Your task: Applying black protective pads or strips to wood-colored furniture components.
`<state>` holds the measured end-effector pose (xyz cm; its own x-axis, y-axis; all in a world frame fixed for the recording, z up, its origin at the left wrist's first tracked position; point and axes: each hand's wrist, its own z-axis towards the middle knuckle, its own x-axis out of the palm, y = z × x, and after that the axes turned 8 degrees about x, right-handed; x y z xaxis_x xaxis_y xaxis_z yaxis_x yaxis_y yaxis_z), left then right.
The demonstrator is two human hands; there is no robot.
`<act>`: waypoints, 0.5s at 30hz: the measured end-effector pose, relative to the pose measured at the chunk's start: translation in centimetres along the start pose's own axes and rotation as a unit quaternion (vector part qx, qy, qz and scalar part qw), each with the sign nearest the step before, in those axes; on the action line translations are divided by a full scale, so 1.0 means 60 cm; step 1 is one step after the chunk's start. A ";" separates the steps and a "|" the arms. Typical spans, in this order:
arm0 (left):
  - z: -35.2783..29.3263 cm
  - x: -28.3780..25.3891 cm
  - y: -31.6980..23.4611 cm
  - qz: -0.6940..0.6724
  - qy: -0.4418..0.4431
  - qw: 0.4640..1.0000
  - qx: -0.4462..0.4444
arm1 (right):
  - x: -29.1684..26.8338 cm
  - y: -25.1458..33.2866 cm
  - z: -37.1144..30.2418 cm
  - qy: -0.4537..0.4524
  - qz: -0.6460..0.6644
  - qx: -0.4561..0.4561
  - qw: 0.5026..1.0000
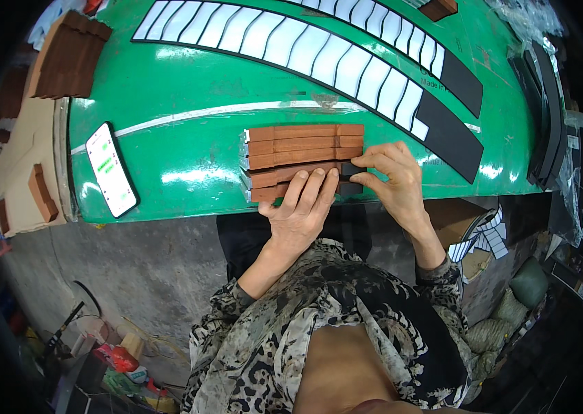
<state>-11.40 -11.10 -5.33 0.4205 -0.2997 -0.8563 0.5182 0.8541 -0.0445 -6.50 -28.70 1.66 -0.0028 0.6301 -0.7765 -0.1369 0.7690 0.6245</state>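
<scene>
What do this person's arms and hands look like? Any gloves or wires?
Each grip is simply a human hand: left hand and right hand, with no gloves or wires visible. The left sleeve and right sleeve are loose, printed in black, grey and beige, leaving both wrists uncovered.

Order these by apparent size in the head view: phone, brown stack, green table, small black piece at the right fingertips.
1. Green table
2. Brown stack, partly covered
3. Phone
4. Small black piece, partly hidden
</scene>
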 end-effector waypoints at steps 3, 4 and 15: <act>0.002 -0.001 0.000 -0.001 -0.002 1.000 -0.002 | 0.001 -0.003 0.000 -0.008 -0.015 -0.007 1.000; 0.002 -0.001 0.000 -0.003 -0.003 1.000 -0.003 | 0.002 -0.004 0.000 -0.008 -0.015 -0.007 1.000; 0.007 -0.003 0.001 0.000 -0.003 1.000 -0.008 | 0.008 -0.010 0.003 -0.018 -0.013 -0.019 1.000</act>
<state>-11.16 -11.18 -4.97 0.4241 -0.3028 -0.8535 0.5070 0.8603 -0.0533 -6.23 -28.85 0.93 0.0362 0.6136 -0.7888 -0.1745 0.7810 0.5996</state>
